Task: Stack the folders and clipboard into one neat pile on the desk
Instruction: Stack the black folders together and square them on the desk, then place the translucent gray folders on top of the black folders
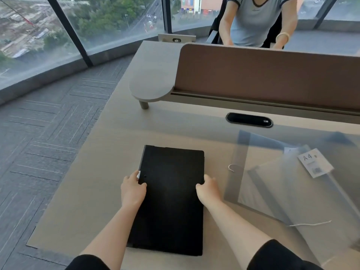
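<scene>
Black sleeves [280, 256] frame the bottom of the view, with two bare forearms reaching forward over the pale counter [93, 191]. Between them lies a black folder [171, 201], flat on the counter, its long sides running away from the person. Left hand [132, 190] grips the folder's left edge, thumb on top beside a small silver clasp, fingers [129, 177] curled round the side. Right hand [209, 190] holds the opposite edge the same way, thumb on the cover and the rest wrapped round the rim.

Just right of the folder, translucent grey folders [292, 182] lie overlapping at skewed angles, one bearing a white label [315, 162] marked A4. A thin white string [309, 224] trails over their near edge.

Further back, a dark oval cable slot [249, 119] is set into the counter, and a rounded grey shelf [150, 88] stands on a short leg at the left. Behind it rises a brown divider panel [272, 75]. Beyond the panel, another person in a grey top [257, 20] stands before tall windows [107, 22].
</scene>
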A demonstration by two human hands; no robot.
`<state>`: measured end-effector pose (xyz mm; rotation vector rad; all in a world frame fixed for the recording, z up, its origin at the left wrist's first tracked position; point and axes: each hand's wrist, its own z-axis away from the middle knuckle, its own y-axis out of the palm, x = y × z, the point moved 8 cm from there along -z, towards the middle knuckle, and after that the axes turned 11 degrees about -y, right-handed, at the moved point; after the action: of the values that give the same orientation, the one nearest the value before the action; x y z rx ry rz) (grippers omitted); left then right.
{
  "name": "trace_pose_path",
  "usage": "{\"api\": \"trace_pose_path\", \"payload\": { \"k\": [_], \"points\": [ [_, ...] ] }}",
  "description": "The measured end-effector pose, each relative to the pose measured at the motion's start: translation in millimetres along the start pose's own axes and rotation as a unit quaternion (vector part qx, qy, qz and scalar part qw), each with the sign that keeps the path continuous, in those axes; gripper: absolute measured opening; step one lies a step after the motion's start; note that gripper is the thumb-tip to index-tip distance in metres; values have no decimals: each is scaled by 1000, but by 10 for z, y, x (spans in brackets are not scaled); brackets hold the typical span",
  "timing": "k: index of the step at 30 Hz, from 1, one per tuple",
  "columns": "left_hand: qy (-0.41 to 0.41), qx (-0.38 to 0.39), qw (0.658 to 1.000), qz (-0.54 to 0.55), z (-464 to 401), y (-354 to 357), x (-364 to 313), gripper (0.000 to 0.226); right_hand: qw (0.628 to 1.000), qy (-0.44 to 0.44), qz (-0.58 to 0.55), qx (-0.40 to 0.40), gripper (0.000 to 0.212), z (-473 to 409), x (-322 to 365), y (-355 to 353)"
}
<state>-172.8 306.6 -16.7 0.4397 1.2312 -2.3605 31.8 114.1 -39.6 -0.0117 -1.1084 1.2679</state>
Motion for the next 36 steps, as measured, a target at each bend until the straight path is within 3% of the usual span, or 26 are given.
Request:
{"api": "trace_pose_path", "payload": {
  "k": [5, 9, 20, 22, 25, 26, 30, 36],
  "points": [
    [-50, -7, 998, -24, -29, 36, 135, 57, 999, 26, 18, -35, 24, -35, -65, -7],
    [-59, 8, 998, -3, -31, 67, 167, 58, 999, 29, 12, -36, 44, -66, -78, -19],
    [-22, 37, 999, 18, 173, 373, 10, 58, 997, 44, -25, -62, 53, -18, -368, -365],
    [-21, 37, 999, 14, 172, 410, 11, 58, 997, 33, -43, -56, 47, 5, -393, -391],
    [-19, 10, 1000, -9, 196, 401, -32, 61, 997, 2, -56, -46, 12, 52, -416, -491],
    [-12, -17, 999, -29, 233, 341, -66, 63, 997, -8, -60, -48, 8, 73, -421, -529],
    [76, -99, 990, -67, 495, 302, -435, 56, 993, -12, -72, -94, 39, 175, -627, -875],
    [208, 2, 976, -63, 1135, 1082, -1241, 44, 976, 24, -90, -195, 30, 382, -1222, -1728]
  ]
}}
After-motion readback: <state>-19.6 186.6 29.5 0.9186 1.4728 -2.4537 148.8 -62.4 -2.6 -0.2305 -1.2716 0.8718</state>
